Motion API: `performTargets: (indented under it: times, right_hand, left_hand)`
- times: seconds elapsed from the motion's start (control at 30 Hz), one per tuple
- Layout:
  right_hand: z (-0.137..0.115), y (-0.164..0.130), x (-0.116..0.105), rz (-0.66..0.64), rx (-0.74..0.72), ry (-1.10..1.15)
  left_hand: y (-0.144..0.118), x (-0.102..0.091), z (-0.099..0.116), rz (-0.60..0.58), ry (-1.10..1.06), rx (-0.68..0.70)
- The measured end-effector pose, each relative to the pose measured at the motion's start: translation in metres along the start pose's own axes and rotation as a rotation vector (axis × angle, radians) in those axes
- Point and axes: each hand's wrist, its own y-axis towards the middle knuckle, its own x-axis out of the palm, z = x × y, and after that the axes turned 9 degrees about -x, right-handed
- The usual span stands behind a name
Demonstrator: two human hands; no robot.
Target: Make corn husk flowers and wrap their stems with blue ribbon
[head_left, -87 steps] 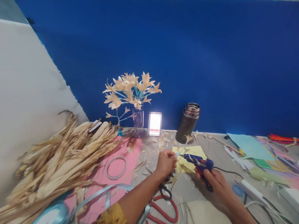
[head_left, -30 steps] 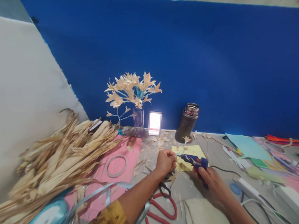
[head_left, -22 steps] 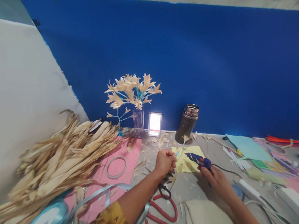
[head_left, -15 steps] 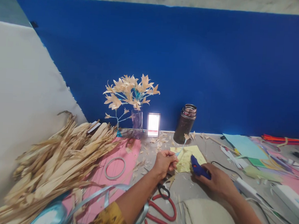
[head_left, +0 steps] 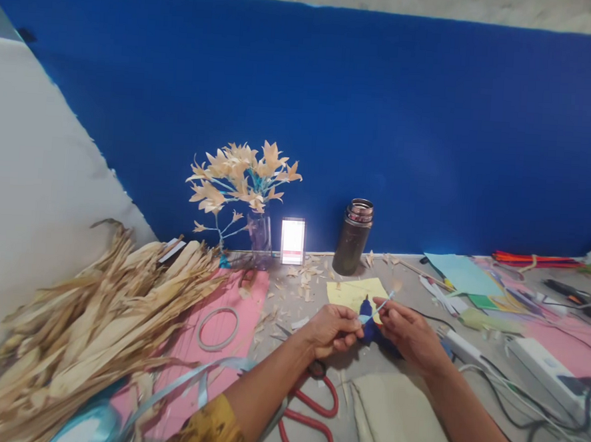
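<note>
My left hand (head_left: 335, 331) is closed in a pinch on the lower end of a thin stem wrapped in pale blue ribbon (head_left: 381, 303). The fingertips of my right hand (head_left: 409, 328) close on the same stem farther up. A small pale flower at the stem's tip is blurred. Just beyond my fingers lies a dark blue glue gun (head_left: 366, 307), its nozzle over a yellow paper (head_left: 344, 292); part of it is hidden behind my hands. Below my left wrist are red-handled scissors (head_left: 307, 435), and a folded cream cloth (head_left: 398, 421) lies before me.
Dried corn husks (head_left: 120, 310) pile up at the left beside pink paper (head_left: 251, 292) and a ribbon roll (head_left: 87, 428). A clear vase (head_left: 260, 239) of husk flowers (head_left: 243, 174) and a dark flask (head_left: 353, 241) stand at the back. Power strips (head_left: 541, 369) with cables lie right.
My right hand has let go of the glue gun, which now lies on the table, and has come to the stem. My view has shifted slightly to the right.
</note>
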Motion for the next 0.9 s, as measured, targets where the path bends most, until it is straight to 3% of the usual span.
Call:
performTargets:
  times: [0.2,0.57,0.77,0.9]
  right_hand:
    - [-0.002,0.004,0.004,0.168,-0.035,0.137]
    - [0.01,0.008,0.002,0.369,-0.136,0.072]
    - [0.009,0.007,0.004,0.349,-0.114,0.037]
    - [0.002,0.003,0.008,0.23,-0.053,0.068]
  left_hand:
    - [0.001,0.003,-0.005,0.014,0.031,0.012]
    - [0.001,0.015,-0.01,0.24,0.358,0.262]
    - [0.0,0.019,-0.013,0.38,0.509,0.357]
    - [0.002,0.016,-0.013,0.261,0.278,0.216]
